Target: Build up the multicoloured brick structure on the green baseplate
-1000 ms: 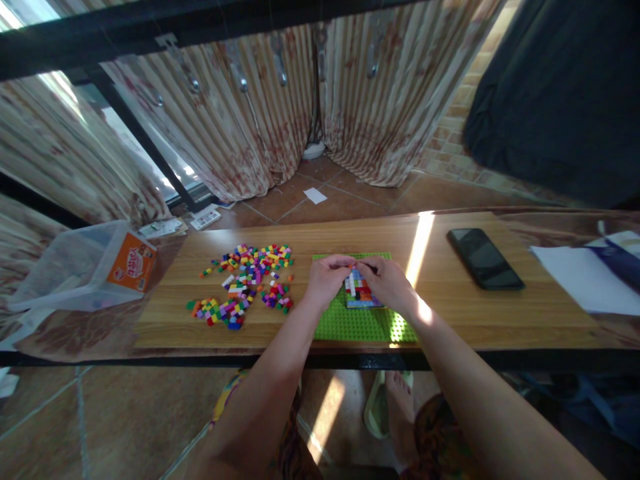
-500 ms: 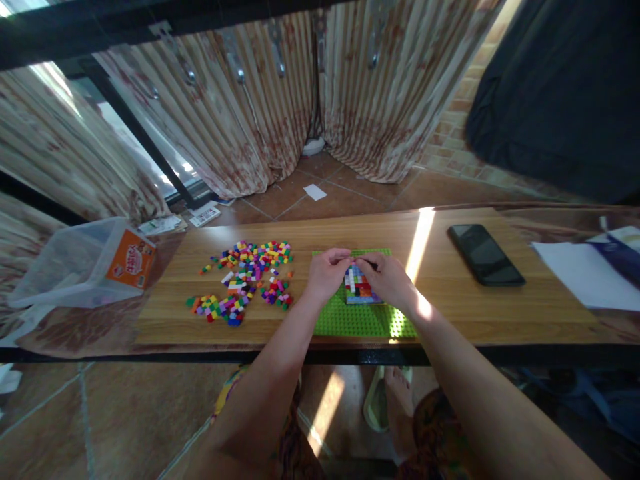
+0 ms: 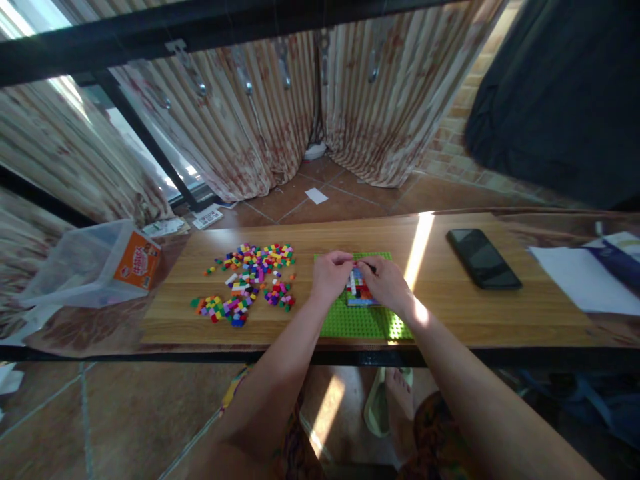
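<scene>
A green studded baseplate (image 3: pixel 357 323) lies on the wooden tabletop, bearing a low patchwork of toy bricks (image 3: pixel 360 293) in white, red, orange and blue. Over the upper left of the patchwork, my left hand (image 3: pixel 333 275) has its fingers pressed together; what they grip is hidden. My right hand (image 3: pixel 387 280) covers the upper right of the patchwork with fingers closed, and a small dark thing shows at its fingertips, too small to name. Both hands' fingertips nearly meet. Left of the plate spreads a loose pile of small colourful bricks (image 3: pixel 255 273).
A black phone (image 3: pixel 483 259) lies to the right on the tabletop (image 3: pixel 320 233). White paper (image 3: pixel 580 273) is at the far right. At the left end stands a clear plastic box (image 3: pixel 85 267) with an orange label. Sunlight crosses the table beside my right hand.
The whole view has shifted slightly. Both hands stay over the upper part of the brick patchwork, with only small finger movement.
</scene>
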Demonstrator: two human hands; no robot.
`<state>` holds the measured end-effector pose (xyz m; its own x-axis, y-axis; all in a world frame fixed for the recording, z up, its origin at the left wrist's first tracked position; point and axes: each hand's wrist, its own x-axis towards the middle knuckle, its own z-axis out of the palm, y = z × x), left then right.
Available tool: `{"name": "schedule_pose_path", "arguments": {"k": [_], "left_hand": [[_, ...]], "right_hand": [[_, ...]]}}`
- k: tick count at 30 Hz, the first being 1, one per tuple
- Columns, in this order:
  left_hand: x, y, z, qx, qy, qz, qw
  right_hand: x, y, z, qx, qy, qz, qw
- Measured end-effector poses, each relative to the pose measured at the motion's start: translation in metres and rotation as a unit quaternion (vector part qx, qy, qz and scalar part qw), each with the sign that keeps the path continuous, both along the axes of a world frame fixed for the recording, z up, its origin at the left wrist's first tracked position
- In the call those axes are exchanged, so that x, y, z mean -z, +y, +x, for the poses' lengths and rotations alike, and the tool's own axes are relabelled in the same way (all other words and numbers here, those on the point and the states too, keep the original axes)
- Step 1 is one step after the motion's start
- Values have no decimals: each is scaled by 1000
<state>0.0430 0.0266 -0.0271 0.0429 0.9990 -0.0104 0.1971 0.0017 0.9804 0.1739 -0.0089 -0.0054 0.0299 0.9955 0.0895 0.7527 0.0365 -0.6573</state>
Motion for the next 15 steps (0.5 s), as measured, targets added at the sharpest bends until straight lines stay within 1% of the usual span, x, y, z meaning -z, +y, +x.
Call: {"name": "schedule_pose_path", "arguments": {"k": [4, 7, 9, 12, 13, 15], "left_hand": [[0, -6, 1, 1, -53, 2, 999], [-3, -8, -2, -2, -84, 11, 996], [-6, -6, -9, -12, -72, 28, 997], [-9, -1, -25, -40, -25, 46, 998], [-9, -1, -30, -42, -7, 40, 998], [-9, -3, -37, -22, 26, 6, 999]], "right_hand": [[-5, 0, 6, 28, 77, 8, 997], [-10, 1, 19, 83, 103, 21, 991], [-12, 0, 28, 121, 100, 22, 987], [-9, -1, 40, 150, 111, -6, 983], [-8, -2, 43, 151, 115, -20, 982], [-7, -4, 47, 144, 115, -50, 982]]}}
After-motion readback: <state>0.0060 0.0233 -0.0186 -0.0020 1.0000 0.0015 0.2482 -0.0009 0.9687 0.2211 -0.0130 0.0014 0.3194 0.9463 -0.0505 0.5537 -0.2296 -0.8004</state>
